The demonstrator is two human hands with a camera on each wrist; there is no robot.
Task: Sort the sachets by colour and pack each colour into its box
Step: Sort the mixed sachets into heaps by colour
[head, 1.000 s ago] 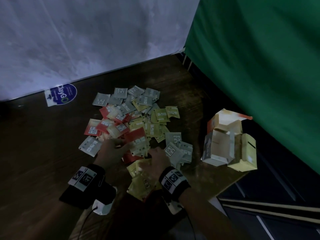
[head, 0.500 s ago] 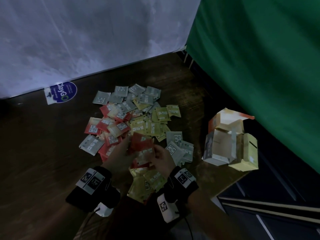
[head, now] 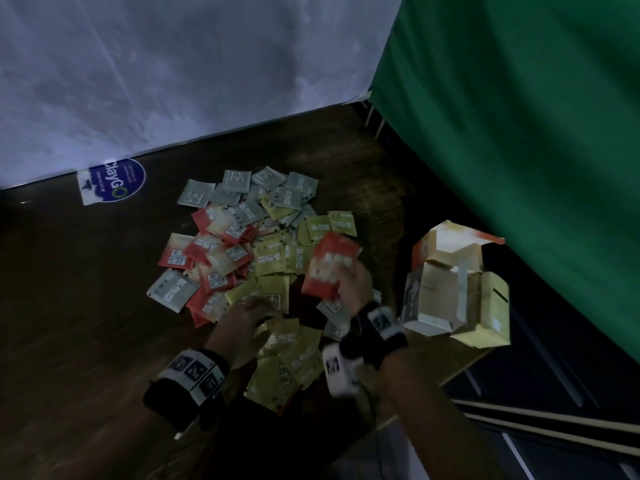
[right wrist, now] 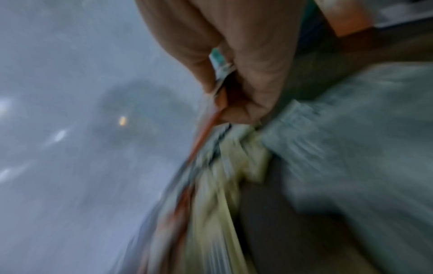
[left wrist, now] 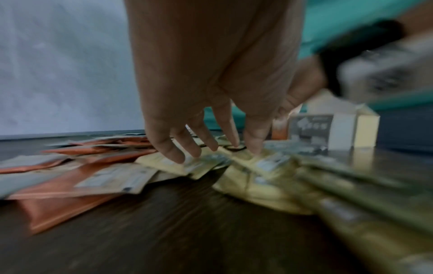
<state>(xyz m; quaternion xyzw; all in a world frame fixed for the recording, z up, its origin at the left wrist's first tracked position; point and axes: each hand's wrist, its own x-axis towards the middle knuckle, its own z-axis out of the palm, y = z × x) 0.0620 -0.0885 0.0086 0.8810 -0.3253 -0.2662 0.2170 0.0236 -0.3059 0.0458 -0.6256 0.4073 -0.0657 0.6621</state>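
Red foil sachets [head: 330,270], a small bunch of them with white printed labels, are pinched in our right hand [head: 353,287], lifted above the pile and just left of the boxes. From the right wrist view the thumb and fingers [right wrist: 255,74] are curled tight on the edges of the bunch, though heavy blur hides how many sachets are in it.

Our left hand [head: 242,323] is spread flat over the near part of the loose pile of sachets [head: 249,251] on the dark wooden table [head: 86,306]. Its straight fingertips [left wrist: 173,153] touch a yellow sachet [left wrist: 164,163] and grip nothing. In the pile, grey sachets lie mostly at the far side, red ones at the left, and yellow ones in the middle and at the near edge by our wrists.

Three open cardboard boxes stand clustered at the right edge of the table, touching one another: an orange-and-white box [head: 450,244] farthest, a grey-and-white box [head: 433,299] in front of it, and a pale yellow box [head: 491,313] at the right. We cannot tell whether any sachets lie inside them.

A blue round sticker [head: 117,180] lies at the far left by the white backdrop [head: 173,81]. A green cloth [head: 519,133] hangs at the right.
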